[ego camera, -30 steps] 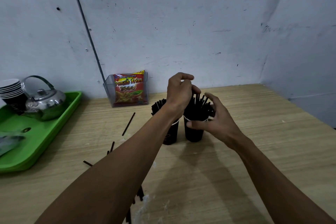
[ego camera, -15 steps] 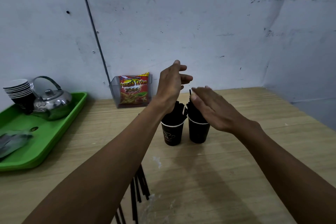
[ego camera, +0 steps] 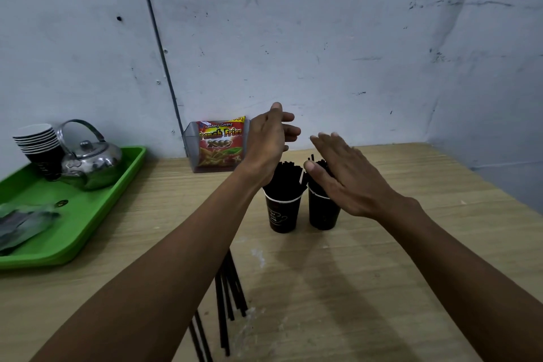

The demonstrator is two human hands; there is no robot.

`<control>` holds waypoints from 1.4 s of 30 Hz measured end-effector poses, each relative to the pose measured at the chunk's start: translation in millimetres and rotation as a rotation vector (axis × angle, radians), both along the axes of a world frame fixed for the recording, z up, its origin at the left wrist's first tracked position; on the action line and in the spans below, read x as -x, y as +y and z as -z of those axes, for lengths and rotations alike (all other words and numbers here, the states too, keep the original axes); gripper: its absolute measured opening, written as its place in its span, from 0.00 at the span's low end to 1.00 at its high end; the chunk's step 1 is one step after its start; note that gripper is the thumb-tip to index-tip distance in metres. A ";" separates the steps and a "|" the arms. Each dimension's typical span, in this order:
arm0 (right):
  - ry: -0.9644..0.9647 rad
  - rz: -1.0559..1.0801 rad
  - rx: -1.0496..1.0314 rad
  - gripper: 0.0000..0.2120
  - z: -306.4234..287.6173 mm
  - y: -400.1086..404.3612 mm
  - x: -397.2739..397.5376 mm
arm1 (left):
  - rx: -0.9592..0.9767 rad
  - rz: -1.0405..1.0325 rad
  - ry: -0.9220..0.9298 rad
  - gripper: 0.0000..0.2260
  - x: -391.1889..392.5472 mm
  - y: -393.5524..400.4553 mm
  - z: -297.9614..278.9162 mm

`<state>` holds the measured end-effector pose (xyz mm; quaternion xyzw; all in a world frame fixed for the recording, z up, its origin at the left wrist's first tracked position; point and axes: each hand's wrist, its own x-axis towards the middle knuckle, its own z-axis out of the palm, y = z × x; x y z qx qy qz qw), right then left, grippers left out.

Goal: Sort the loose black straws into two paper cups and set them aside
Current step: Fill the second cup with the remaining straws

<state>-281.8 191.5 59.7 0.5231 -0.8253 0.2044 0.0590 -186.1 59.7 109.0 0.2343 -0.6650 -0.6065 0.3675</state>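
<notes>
Black straws fill two cups: left cup (ego camera: 282, 211), right cup (ego camera: 323, 209), side by side mid-table (ego camera: 411, 244). My left hand (ego camera: 269, 141) and right hand (ego camera: 346, 179) hover above them, fingers loose, holding nothing. Loose straws (ego camera: 230, 297) lie near me. Sorting step unfinished; next, likely gather that bunch, drop it in.

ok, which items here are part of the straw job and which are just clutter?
Job:
- left cup, filled with straws
- right cup, filled with straws
- loose straws on the table
- left hand and right hand, both open above the cups

Clutter:
- green tray
- kettle
- stacked cups
- French fries packet
</notes>
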 end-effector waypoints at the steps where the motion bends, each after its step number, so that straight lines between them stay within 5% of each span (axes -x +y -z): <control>1: 0.019 -0.006 -0.041 0.37 0.4 -0.5 0.4 | 0.004 -0.009 0.001 0.21 -1.4 -1.4 -0.3; 10: 0.049 0.002 -0.211 0.38 4.2 1.5 -9.1 | 0.059 -0.024 -0.002 0.20 -20.5 -10.4 6.5; 20: 0.056 -0.138 0.347 0.18 -5.0 -9.9 -94.0 | 0.161 -0.046 0.030 0.09 -90.8 -37.8 20.6; 27: -0.082 -0.055 0.003 0.15 43.9 -34.5 -174.9 | 0.312 -0.079 -0.474 0.07 -187.8 -73.4 49.2; 33: -0.157 0.188 -0.239 0.37 71.1 -50.1 -210.2 | 0.203 -0.003 -0.976 0.11 -229.3 -86.6 92.9; 42: -0.260 0.111 -0.257 0.53 82.9 -76.2 -235.3 | 0.288 0.016 -0.843 0.13 -196.0 -67.7 104.4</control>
